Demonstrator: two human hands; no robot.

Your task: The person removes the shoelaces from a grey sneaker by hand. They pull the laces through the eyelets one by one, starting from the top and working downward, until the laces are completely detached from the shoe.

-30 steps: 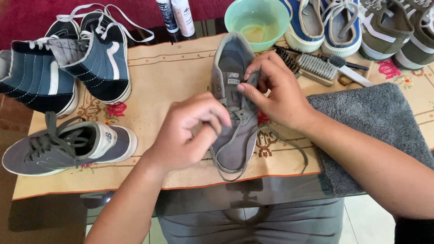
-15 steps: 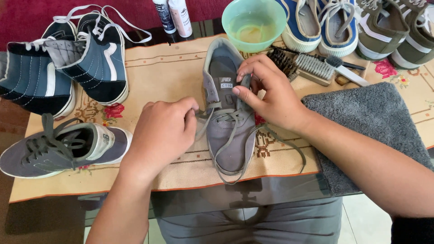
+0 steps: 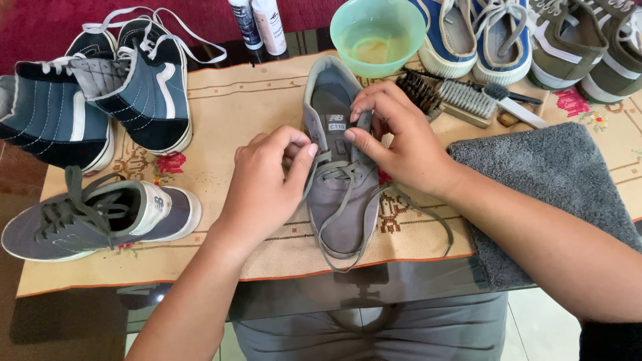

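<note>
A grey shoe (image 3: 340, 194) is held on the mat (image 3: 227, 113); its lace (image 3: 334, 175) is seemingly pinched by the left hand (image 3: 264, 184), its tongue by the right hand (image 3: 401, 144).

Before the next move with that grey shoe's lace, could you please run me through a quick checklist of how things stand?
1. Grey shoe flat on the embroidered mat, toe toward the person: ok.
2. Left hand pinching the lace at the eyelets: ok.
3. Right hand holding the tongue back: ok.
4. Loose lace ends free of tangles: cannot tell; one trails over the mat's edge.
5. Green bowl of liquid apart from the hands: ok.
6. Brushes clear of the lace: ok.
</note>
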